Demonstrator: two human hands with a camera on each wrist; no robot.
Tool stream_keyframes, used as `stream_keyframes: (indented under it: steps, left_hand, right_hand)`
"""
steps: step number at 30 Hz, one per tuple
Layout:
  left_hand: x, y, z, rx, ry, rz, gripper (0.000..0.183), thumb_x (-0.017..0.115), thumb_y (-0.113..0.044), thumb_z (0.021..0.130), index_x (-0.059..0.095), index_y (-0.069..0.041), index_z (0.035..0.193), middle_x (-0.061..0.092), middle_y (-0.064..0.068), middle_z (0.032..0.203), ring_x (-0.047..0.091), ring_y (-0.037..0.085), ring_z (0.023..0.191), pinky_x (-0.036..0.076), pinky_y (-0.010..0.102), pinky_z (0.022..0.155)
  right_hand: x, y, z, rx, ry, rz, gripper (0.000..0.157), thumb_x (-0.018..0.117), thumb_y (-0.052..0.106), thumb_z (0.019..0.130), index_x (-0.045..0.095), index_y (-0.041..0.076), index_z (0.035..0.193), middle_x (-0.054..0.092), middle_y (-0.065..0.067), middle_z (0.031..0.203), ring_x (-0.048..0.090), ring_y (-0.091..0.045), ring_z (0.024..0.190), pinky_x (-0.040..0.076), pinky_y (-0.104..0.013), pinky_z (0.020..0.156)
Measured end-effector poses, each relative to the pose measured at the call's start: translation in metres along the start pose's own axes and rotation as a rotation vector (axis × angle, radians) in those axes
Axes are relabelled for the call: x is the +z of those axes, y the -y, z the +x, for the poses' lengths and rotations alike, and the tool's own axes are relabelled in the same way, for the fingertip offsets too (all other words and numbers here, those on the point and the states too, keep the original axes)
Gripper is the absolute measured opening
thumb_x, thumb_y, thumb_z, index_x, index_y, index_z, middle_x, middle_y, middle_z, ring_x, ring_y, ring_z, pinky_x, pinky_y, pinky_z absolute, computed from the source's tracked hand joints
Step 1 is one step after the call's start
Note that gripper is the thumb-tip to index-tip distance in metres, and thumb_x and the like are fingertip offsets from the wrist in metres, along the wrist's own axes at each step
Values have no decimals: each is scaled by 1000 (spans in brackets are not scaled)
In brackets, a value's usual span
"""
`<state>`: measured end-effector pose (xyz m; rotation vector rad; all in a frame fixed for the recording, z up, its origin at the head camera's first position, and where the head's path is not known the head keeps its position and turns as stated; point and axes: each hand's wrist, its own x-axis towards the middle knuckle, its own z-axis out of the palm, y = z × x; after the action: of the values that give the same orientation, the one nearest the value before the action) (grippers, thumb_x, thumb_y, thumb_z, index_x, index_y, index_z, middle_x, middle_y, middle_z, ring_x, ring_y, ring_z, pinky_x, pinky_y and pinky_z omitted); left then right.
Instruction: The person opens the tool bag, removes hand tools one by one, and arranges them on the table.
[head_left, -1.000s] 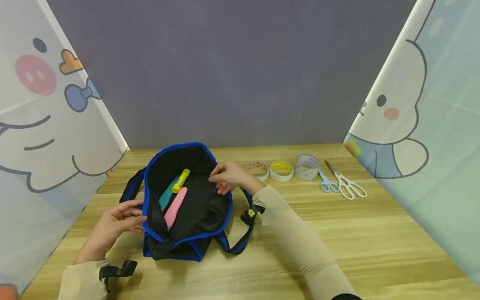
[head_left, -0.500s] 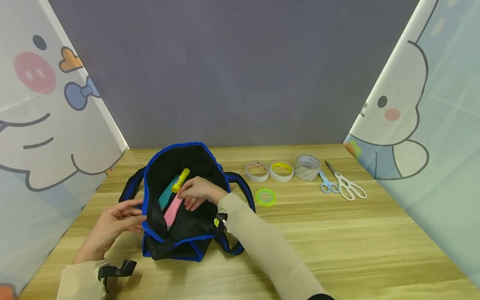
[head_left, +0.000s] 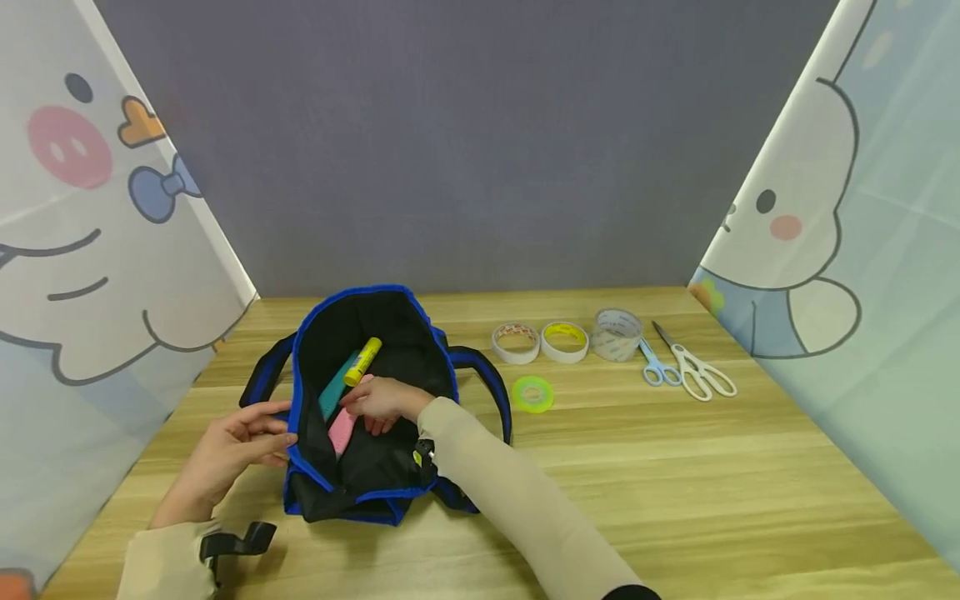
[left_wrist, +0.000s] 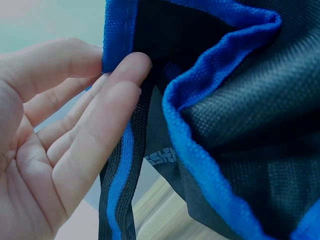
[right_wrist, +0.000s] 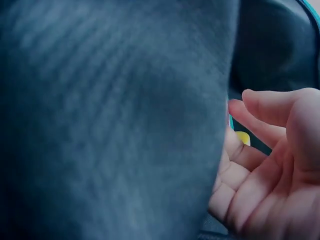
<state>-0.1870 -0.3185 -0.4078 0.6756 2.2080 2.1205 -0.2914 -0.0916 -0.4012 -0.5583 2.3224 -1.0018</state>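
A black bag (head_left: 401,329) with blue edging lies with its mouth facing up. My left hand (head_left: 232,450) pinches the left rim; in the left wrist view, thumb and finger meet at the blue edging (left_wrist: 119,35). Inside the bag are a pink utility knife (head_left: 341,432), a teal utility knife (head_left: 330,395) and a yellow glue stick (head_left: 363,361). My right hand (head_left: 384,398) reaches in, fingertips right at the pink knife and overlapping its upper part. In the right wrist view, the right hand's thumb stands apart from the index finger, and bag fabric hides some fingertips.
On the wooden table (head_left: 675,475), right of the bag, lie a green tape roll (head_left: 533,408), two white-sided tape rolls (head_left: 514,356), a clear tape roll (head_left: 617,346), blue scissors (head_left: 658,371) and white scissors (head_left: 701,371). Bag straps (head_left: 491,383) loop out beside it.
My right hand has moved left and down from the bag's right rim to the pink knife. The green tape roll has come into sight from behind the arm. My left hand keeps its place.
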Motion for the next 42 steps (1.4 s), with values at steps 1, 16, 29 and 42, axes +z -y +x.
stream_keyframes:
  steps: [1,16,29,42]
  left_hand:
    - [0,1,0,0,3,-2,53,55,18,93,69,-22,124,72,-1,93,71,17,72,61,33,61]
    - [0,3,2,12,-2,-4,56,54,20,92,69,-23,124,72,-2,94,71,16,72,61,32,60]
    - [-2,4,1,-5,3,1,56,55,19,92,69,-24,124,72,-2,94,71,16,73,61,31,60]
    - [-2,3,2,-14,-1,12,53,56,17,93,69,-24,124,72,-3,94,71,15,73,61,31,61]
  right_hand:
    - [1,1,0,2,-4,-52,28,58,23,102,68,18,128,58,-6,64,58,-16,51,51,-24,46]
    - [-13,-11,-3,90,-204,-119,28,81,24,85,68,14,109,58,-3,91,57,-14,54,54,-24,44]
    - [-15,-14,4,208,-290,67,42,93,14,69,63,-2,93,58,-9,75,59,-17,45,54,-24,43]
    - [-22,-28,2,183,-303,221,23,87,11,77,68,1,68,58,-3,61,57,-12,48,56,-24,47]
